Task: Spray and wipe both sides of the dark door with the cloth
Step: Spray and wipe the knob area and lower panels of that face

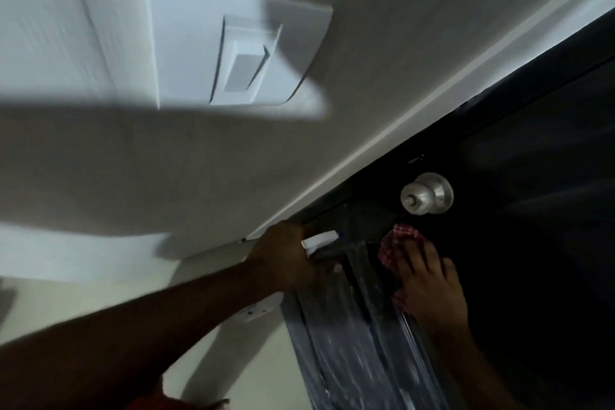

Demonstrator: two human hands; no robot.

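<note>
Red checked cloth (396, 240) pressed flat on the dark door (532, 243), just below the knob (427, 193)
On it the right hand (429, 283) lies with fingers straight; the left hand (289, 256) curls round what looks like a spray bottle (319, 241), its white head near the door's edge. Wet streaks suggest side 1 of 2 is mid-wipe; next, sweep the cloth down through the streaks

The fabric cloth (396, 237) is red-and-white checked, the flat door (532, 243) black, its round metal knob (427, 193) silver, the square wall switch (233, 43) white.
</note>
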